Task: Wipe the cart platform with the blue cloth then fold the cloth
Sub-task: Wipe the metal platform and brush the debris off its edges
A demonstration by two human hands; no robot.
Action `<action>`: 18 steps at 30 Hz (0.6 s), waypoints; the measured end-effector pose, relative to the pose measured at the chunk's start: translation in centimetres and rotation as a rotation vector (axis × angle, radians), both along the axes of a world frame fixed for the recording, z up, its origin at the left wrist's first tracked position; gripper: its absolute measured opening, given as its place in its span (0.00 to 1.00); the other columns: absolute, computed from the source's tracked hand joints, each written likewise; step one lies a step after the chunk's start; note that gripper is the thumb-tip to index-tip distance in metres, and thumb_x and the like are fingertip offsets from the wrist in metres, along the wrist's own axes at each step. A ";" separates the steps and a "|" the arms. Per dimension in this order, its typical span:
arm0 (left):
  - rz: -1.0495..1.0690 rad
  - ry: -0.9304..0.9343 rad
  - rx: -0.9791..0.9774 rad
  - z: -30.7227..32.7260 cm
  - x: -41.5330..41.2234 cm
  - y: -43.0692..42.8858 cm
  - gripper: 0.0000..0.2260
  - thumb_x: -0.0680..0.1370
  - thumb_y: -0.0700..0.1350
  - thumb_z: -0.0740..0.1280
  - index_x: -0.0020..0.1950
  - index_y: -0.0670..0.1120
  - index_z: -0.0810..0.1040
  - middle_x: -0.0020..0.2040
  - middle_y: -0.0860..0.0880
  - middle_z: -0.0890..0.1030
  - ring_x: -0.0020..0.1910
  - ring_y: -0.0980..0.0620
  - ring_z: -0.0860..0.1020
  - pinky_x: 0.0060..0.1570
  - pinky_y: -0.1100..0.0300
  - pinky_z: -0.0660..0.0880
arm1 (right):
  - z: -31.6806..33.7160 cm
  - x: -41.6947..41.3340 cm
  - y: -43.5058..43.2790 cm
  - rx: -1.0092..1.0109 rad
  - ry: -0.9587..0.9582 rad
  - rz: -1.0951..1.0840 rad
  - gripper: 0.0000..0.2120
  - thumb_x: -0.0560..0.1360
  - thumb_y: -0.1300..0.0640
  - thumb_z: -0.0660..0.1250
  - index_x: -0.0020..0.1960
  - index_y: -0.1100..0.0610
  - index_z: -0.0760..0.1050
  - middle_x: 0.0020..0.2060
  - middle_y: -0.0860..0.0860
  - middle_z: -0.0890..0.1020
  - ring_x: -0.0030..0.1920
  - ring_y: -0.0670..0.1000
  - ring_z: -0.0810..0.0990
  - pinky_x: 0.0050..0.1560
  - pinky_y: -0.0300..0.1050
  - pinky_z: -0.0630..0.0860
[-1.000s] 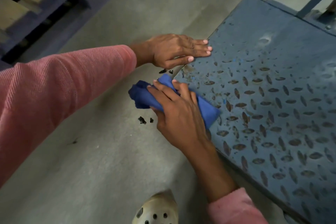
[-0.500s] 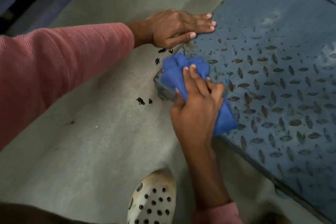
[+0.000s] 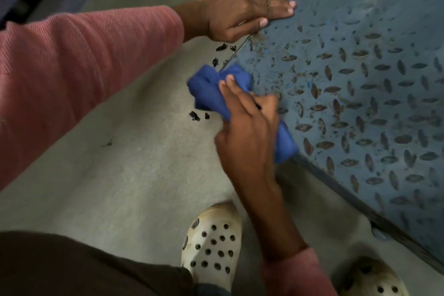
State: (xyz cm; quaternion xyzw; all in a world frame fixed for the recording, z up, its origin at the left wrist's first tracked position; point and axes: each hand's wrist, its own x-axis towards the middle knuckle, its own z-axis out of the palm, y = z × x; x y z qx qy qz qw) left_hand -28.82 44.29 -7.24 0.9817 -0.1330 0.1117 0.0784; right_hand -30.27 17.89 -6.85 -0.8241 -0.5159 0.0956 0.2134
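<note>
Right hand (image 3: pixel 249 125) pressed down on the blue cloth (image 3: pixel 211 90), fingers spread flat and half-curled over the bunched fabric, pinning it at the near corner of the cart platform (image 3: pixel 360 79). Left hand (image 3: pixel 240 11) laid flat and empty, fingers extended onto the platform's left edge farther along, thumb hooked against the rim, bracing.

Cloth wadded into a thick lump, half on the tread plate and half overhanging the corner toward the floor (image 3: pixel 108 175); deep blue, soft, no visible fold lines (edges lost in motion blur).

Risks, as judgement: cloth slipping off the corner if the stroke runs outward past the edge; raised tread lugs and flaking paint snagging the fabric; dark debris bits (image 3: pixel 194 115) on the floor just beside the corner picked up by the hanging part and dragged back onto the plate. White clog (image 3: pixel 211 245) close underneath.
</note>
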 end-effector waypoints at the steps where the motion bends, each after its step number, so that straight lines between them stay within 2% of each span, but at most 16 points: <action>1: 0.002 0.002 -0.003 -0.1 0.0 0.0 0.22 0.88 0.41 0.53 0.82 0.37 0.64 0.82 0.39 0.66 0.83 0.39 0.62 0.78 0.42 0.67 | -0.1 1.2 -1.5 -0.009 -0.007 -0.022 0.32 0.71 0.61 0.58 0.75 0.49 0.67 0.72 0.40 0.70 0.52 0.46 0.65 0.53 0.40 0.62; 4: 0.021 0.004 -0.008 -0.5 -0.1 -0.1 0.22 0.89 0.41 0.53 0.82 0.37 0.64 0.82 0.39 0.65 0.83 0.38 0.62 0.78 0.42 0.67 | -0.2 3.6 -1.9 0.052 -0.022 -0.110 0.30 0.70 0.61 0.60 0.73 0.50 0.71 0.68 0.41 0.76 0.54 0.50 0.69 0.58 0.37 0.62; 6: 0.022 0.010 -0.016 -0.2 -0.2 -0.1 0.22 0.89 0.42 0.53 0.82 0.37 0.64 0.82 0.39 0.66 0.82 0.38 0.62 0.79 0.43 0.65 | -0.4 4.0 1.5 0.052 -0.049 -0.138 0.28 0.72 0.58 0.64 0.72 0.52 0.72 0.68 0.44 0.77 0.56 0.53 0.70 0.60 0.43 0.66; 8: 0.022 0.020 -0.015 0.1 -0.2 -0.3 0.21 0.89 0.42 0.54 0.82 0.37 0.65 0.82 0.39 0.66 0.82 0.37 0.63 0.81 0.46 0.64 | -0.1 3.0 3.5 0.062 -0.046 -0.126 0.28 0.71 0.60 0.67 0.72 0.54 0.72 0.69 0.45 0.76 0.55 0.55 0.69 0.57 0.48 0.69; 10: 0.029 0.024 -0.014 0.2 -0.2 -0.4 0.21 0.89 0.42 0.54 0.81 0.37 0.66 0.81 0.38 0.66 0.82 0.38 0.63 0.81 0.49 0.62 | -0.1 1.3 2.1 0.034 -0.034 -0.046 0.30 0.71 0.62 0.66 0.73 0.53 0.71 0.70 0.44 0.75 0.54 0.53 0.67 0.54 0.45 0.67; 13: 0.031 0.026 -0.029 0.3 -0.3 -0.6 0.21 0.89 0.42 0.53 0.81 0.37 0.66 0.81 0.38 0.66 0.82 0.38 0.62 0.80 0.44 0.64 | -0.6 0.6 -1.0 0.020 -0.063 0.106 0.30 0.71 0.63 0.61 0.73 0.50 0.71 0.69 0.40 0.74 0.51 0.49 0.64 0.50 0.41 0.62; 16: 0.042 0.030 0.003 0.2 -0.1 -0.7 0.21 0.89 0.43 0.53 0.82 0.38 0.65 0.82 0.39 0.66 0.82 0.38 0.62 0.81 0.43 0.62 | -0.8 3.7 3.1 0.014 -0.093 0.143 0.28 0.72 0.58 0.56 0.72 0.47 0.71 0.67 0.39 0.76 0.56 0.50 0.71 0.52 0.40 0.58; 18: 0.043 0.034 0.026 0.5 -0.1 -0.5 0.21 0.89 0.44 0.53 0.82 0.38 0.65 0.82 0.39 0.66 0.82 0.39 0.62 0.82 0.43 0.58 | -0.7 4.1 4.9 -0.036 -0.112 0.109 0.27 0.73 0.55 0.60 0.73 0.47 0.69 0.69 0.39 0.75 0.62 0.51 0.72 0.56 0.42 0.57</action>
